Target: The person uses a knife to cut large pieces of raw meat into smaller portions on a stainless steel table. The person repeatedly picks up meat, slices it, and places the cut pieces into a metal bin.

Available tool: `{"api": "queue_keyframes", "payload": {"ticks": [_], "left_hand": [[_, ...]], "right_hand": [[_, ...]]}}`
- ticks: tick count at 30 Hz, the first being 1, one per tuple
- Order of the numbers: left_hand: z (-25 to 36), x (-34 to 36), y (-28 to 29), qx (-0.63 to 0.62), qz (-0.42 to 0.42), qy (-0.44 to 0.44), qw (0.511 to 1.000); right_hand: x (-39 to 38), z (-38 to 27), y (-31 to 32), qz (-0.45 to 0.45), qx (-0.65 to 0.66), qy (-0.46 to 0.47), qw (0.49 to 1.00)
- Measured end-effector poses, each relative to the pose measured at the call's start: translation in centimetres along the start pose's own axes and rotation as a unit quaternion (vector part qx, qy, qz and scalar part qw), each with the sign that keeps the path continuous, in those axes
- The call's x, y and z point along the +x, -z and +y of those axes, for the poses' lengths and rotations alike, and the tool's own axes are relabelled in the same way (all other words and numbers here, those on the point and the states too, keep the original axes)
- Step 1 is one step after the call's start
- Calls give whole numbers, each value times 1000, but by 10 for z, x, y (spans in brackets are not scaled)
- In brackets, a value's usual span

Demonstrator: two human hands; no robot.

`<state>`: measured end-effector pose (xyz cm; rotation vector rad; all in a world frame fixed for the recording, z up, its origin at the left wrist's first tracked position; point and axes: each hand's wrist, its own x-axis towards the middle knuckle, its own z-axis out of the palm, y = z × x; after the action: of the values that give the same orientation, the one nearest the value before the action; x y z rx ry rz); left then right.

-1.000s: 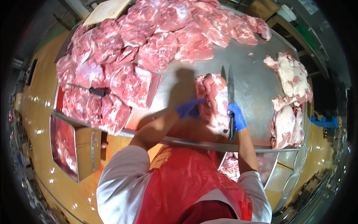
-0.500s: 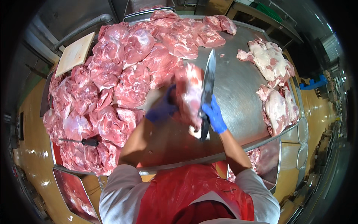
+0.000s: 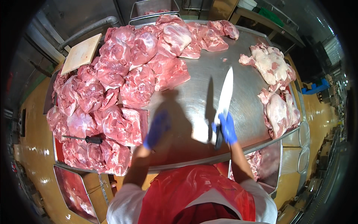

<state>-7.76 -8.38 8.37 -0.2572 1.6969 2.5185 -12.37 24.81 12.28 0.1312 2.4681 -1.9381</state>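
Observation:
My right hand (image 3: 226, 128), in a blue glove, grips the black-handled knife (image 3: 226, 91), whose long bright blade points away from me over the steel table (image 3: 244, 123). My left hand (image 3: 156, 128), also gloved, is blurred, its fingers stretched out and holding nothing visible, beside the large heap of red meat cuts (image 3: 123, 127). A pale patch (image 3: 199, 132) lies between the hands; whether fat or glare, I cannot tell. Two paler, fat-covered pieces (image 3: 276, 69) sit along the right edge. A sharpening steel or thin blade with dark handle (image 3: 93, 139) rests on the left meat.
A pale cutting board (image 3: 81, 54) sits at the back left. A metal bin (image 3: 153, 7) stands behind the table. Below the near edge are a steel container (image 3: 72, 188) at left and another holding meat (image 3: 251, 164) at right. A blue object (image 3: 314, 87) is beyond the right edge.
The meat piece that was between my hands is gone from there, and a piece with pale membrane now shows on the back heap. My left hand is empty; my right still grips the knife.

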Motion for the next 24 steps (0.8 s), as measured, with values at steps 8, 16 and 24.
{"api": "queue_keyframes", "payload": {"ticks": [8, 16, 24], "left_hand": [[-56, -86, -8, 67, -101, 154, 981], [-34, -8, -181, 297, -277, -57, 912], [-154, 36, -329, 174, -522, 155, 820]], "right_hand": [[-192, 86, 83, 81, 23, -160, 984], [-152, 59, 134, 186, 57, -88, 977], [-240, 127, 240, 325, 161, -149, 920]]}}
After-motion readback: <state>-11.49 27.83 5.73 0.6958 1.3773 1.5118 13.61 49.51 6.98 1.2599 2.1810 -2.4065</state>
